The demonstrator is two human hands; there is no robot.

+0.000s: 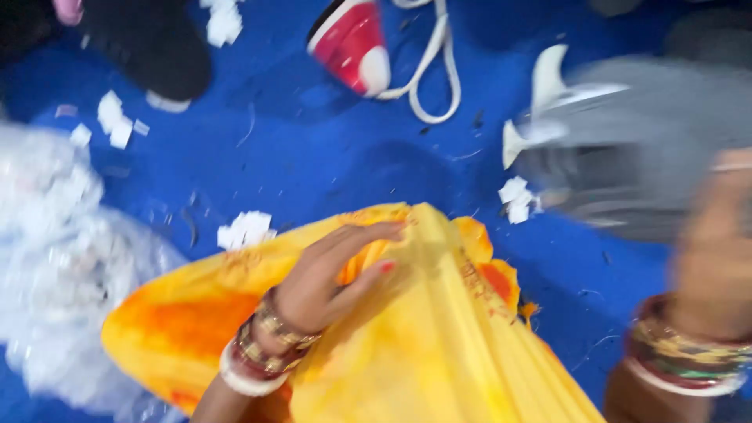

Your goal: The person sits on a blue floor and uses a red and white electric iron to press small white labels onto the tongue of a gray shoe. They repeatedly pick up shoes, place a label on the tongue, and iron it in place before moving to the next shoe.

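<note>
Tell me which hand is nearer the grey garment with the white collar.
Right. The right hand, blurred, is raised at the frame's right edge, overlapping the grey garment in this view. The left hand lies on the yellow-orange cloth, well off to the garment's left.

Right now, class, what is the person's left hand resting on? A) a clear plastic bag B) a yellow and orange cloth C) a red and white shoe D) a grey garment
B: the left hand lies with fingers spread on the yellow and orange cloth, while the red and white shoe sits apart on the blue floor.
</note>
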